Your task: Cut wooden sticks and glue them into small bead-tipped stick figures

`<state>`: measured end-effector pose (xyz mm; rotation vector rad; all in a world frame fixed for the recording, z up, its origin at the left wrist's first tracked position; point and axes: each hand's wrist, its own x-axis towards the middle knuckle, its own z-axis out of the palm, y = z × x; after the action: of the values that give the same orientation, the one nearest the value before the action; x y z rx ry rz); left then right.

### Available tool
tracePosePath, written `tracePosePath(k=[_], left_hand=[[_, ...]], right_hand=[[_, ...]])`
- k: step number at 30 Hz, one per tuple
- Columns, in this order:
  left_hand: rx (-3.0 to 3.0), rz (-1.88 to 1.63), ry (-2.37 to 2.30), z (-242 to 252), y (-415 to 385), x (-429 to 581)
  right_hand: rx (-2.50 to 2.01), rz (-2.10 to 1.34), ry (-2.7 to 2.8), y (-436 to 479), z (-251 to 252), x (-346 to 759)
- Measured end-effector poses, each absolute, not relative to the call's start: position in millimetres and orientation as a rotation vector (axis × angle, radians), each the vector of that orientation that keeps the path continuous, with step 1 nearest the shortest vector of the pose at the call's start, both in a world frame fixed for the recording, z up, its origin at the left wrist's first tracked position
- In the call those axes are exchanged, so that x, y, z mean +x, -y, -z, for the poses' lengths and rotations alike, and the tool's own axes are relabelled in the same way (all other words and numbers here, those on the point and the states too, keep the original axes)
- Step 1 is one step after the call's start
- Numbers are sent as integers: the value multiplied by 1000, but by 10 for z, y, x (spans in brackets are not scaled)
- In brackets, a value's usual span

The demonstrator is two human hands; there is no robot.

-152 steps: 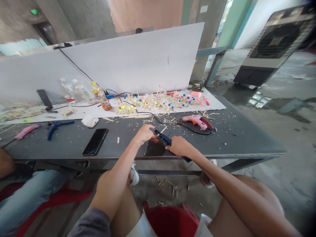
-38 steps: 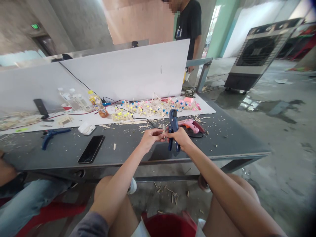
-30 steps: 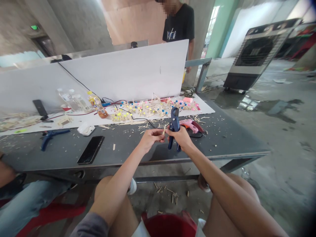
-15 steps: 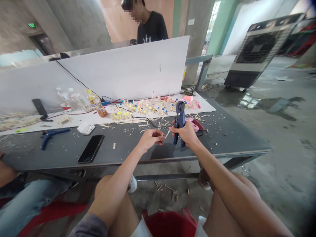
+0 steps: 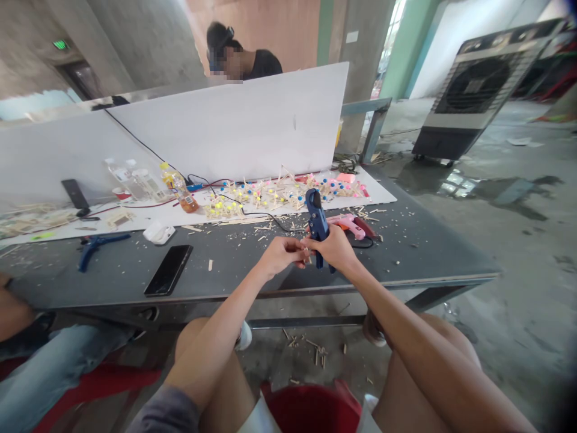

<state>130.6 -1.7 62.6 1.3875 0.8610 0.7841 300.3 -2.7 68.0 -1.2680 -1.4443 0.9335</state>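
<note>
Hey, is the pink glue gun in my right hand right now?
No, your right hand is gripping the blue hand tool, while the pink glue gun lies on the dark table beyond it.

On the grey surface (image 5: pixel 433 240) lie a black phone (image 5: pixel 168 270), a blue tool (image 5: pixel 94 243) and a pink glue gun (image 5: pixel 356 227). Wood scraps (image 5: pixel 210 264) litter it.
</note>
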Motion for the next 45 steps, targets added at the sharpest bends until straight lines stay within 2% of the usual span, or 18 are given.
tracePosePath(k=[4,11,18,35,45], left_hand=[[1331,-961,-907,-682,8,1296],[1042,-1503,-888,-708,-74,1282],[1034,-1709,-858,-721,-56,1328],[1340,-1654,-1008,-714,25,1322],[1361,-1620,-1032,-731,36,1308]], right_hand=[[-1295,-907,1447,81,-714,3008],[-1605,-483,1703,175,-667,2978],[-1661,-461,1892,271,-646,2851],[-1685,-532,1905,284,-661,2831],[-1760,-446,1951,286,-674,2842]])
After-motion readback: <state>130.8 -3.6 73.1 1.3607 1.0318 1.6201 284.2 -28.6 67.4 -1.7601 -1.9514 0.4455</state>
